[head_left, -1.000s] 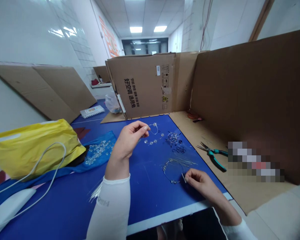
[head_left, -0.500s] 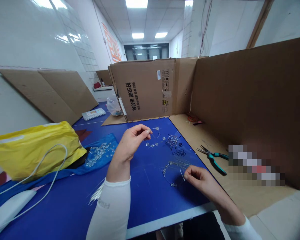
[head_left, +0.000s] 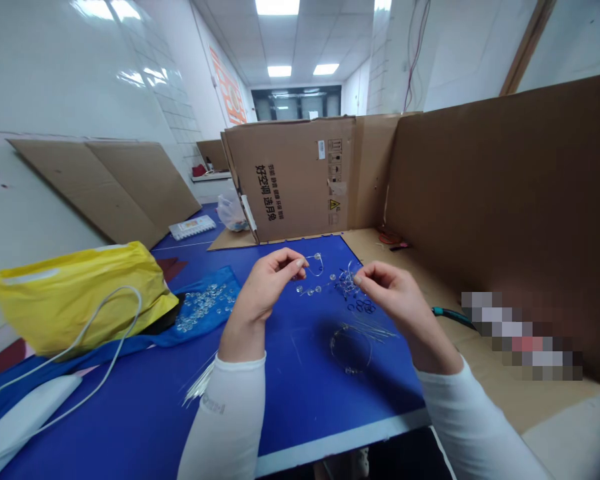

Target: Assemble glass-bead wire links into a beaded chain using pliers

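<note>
My left hand [head_left: 274,281] is closed in a pinch on a thin curved wire [head_left: 322,269]. A clear bead [head_left: 317,257] sits on that wire, just beyond the fingertips. To the right, my right hand [head_left: 393,290] pinches a short, thin silvery wire [head_left: 350,267] above a tangled pile of small wire pieces [head_left: 346,283]. The hands are apart. Loose clear beads [head_left: 310,291] lie below the left fingertips. Black rings [head_left: 364,306] lie beneath the pile, partly near the right wrist. Closer to me rests a beaded wire loop [head_left: 351,371], in shadow.
Straight wires [head_left: 373,330] lie near the loop, and another bundle [head_left: 200,383] sits by my left sleeve. Clear beads [head_left: 205,307] cover a blue cloth beside a yellow bag [head_left: 80,293]. Cardboard walls [head_left: 300,180] stand behind and right. Pliers [head_left: 453,315] are mostly hidden by my right arm.
My right hand has moved up and away from the beaded loop to the tangled pile, carrying the short wire. The left hand keeps its pinch almost in place. The view has shifted slightly.
</note>
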The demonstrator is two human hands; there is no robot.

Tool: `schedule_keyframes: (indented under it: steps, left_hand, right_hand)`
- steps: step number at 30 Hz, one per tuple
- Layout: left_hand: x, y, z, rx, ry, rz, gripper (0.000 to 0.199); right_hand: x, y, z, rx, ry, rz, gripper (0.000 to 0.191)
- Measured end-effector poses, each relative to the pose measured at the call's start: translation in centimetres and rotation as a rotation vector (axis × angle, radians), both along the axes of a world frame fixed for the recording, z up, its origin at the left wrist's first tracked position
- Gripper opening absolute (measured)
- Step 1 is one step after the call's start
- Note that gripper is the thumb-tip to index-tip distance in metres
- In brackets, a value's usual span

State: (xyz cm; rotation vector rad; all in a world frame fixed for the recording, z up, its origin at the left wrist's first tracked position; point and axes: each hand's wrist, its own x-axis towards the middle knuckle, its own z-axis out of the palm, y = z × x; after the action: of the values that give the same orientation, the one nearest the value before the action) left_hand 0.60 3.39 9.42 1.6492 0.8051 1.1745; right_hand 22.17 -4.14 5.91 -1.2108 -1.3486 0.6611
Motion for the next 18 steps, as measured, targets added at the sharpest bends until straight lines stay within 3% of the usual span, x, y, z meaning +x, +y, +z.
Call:
schedule_keyframes:
  steps: [6,11,18]
  left_hand:
    - [-0.7,0.3,0.2,-0.193,-0.244,-0.053,0.02]
    - [-1.1,0.7,0.4,-0.296,-0.461,-0.071,0.021]
    - [-1.2,1.2,0.1,-0.332,-0.526,-0.039,0.017]
  right_hand:
    - [-0.6,4.5,2.3,0.109,0.217,0.053,0.019]
    - [-1.2,6.6,2.3,0.079,0.366,0.24,0.02]
    - [-2.0,7.6,2.4,0.019,0.336,0.3,0.024]
